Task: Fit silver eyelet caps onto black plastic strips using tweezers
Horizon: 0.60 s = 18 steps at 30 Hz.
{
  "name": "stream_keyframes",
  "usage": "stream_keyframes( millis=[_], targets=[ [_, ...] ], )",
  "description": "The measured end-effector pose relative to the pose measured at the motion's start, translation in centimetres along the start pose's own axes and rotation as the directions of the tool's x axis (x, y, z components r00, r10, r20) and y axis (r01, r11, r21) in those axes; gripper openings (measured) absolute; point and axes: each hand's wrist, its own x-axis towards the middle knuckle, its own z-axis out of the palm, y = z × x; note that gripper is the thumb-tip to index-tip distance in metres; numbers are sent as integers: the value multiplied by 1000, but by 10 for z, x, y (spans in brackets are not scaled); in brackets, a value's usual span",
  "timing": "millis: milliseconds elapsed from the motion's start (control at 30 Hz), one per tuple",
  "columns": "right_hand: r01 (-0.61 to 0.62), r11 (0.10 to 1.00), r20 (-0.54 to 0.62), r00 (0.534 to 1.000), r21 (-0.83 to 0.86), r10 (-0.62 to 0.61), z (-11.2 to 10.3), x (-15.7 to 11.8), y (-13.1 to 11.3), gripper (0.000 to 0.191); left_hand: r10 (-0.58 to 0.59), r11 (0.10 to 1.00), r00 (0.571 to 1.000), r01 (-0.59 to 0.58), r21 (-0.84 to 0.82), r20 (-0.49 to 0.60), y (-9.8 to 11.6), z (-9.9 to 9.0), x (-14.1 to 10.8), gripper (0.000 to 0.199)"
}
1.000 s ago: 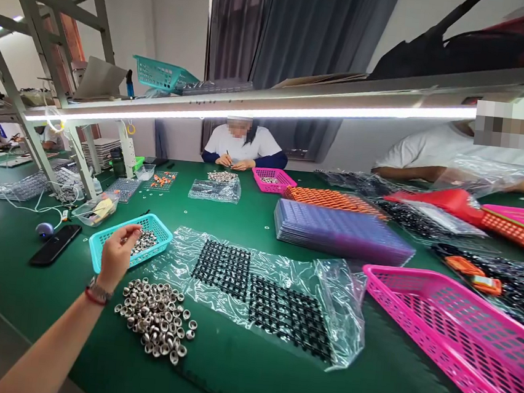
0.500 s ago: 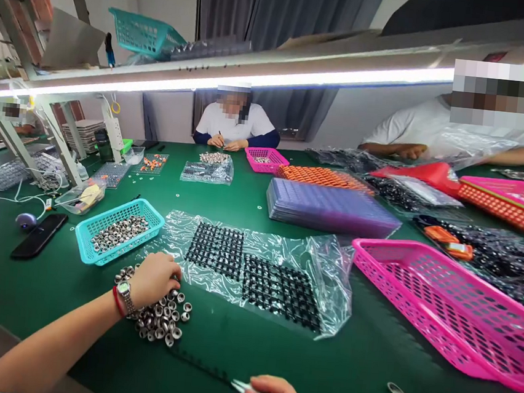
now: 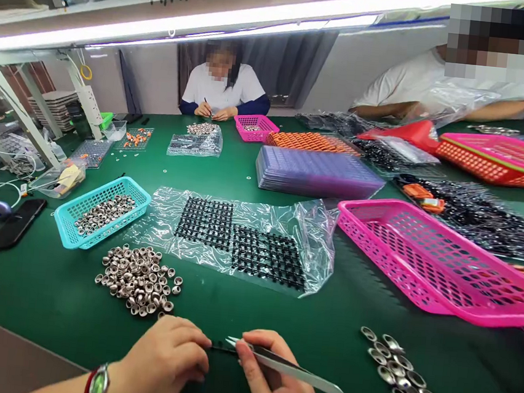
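Observation:
My left hand (image 3: pixel 172 358) is at the front edge area, its fingers closed at the left end of a thin black strip (image 3: pixel 222 348). Most of the strip is hidden by my hands, and a small part held in the fingers cannot be made out. My right hand (image 3: pixel 279 377) grips a pair of tweezers (image 3: pixel 307 376), tips pointing left, just above the strip's other end. Behind my left hand lies a heap of small silver metal cups (image 3: pixel 140 280). Larger oval metal rings (image 3: pixel 398 370) lie to the right of my right hand.
Beyond the heap stands a turquoise basket (image 3: pixel 70 241) with more metal cups. Black grid-like parts (image 3: pixel 268 256) rest on a clear plastic bag (image 3: pixel 325 258). A pink basket (image 3: pixel 423 298) is at right, a stack of clear trays (image 3: pixel 315 174) behind. Two co-workers sit across the table.
My left hand has left the metal-cup heap and come down and right to the black strip, beside the tweezers. My right hand still holds them. The camera view has tipped downward.

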Motion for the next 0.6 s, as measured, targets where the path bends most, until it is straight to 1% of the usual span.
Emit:
stream_keyframes(
  millis=[67, 133, 200, 300, 367, 467, 533, 600],
  targets=[
    [44, 998, -4, 999, -51, -44, 3, 1, -1, 22, 65, 997, 994, -68, -35, -84, -1, 16, -8, 15],
    [72, 992, 3, 997, -107, -72, 7, 2, -5, 23, 80, 994, 985, -91, -64, -152, -6, 32, -13, 15],
    [88, 986, 9, 996, -144, -87, 9, 3, -9, 24, 49, 992, 974, -73, -103, -223, -13, 46, -17, 18],
    [112, 980, 8, 994, -163, -112, 8, 3, -10, 24, -2, 988, 968, -38, -151, -251, -20, 61, -22, 21],
    [124, 980, 19, 992, -157, -122, 7, 3, -9, 23, -12, 988, 969, -26, -151, -247, -22, 66, -24, 21],
    [146, 978, 25, 989, -152, -144, 9, 3, -8, 22, 0, 992, 965, -33, -121, -263, -24, 67, -25, 19],
    [198, 968, -18, 979, -156, -203, 13, 3, -7, 21, 51, 994, 958, -75, -76, -283, -25, 66, -23, 20],
    [271, 947, -93, 953, -171, -290, 19, 3, -5, 22, 101, 993, 948, -113, -23, -303, -28, 65, -22, 26]
  ],
)
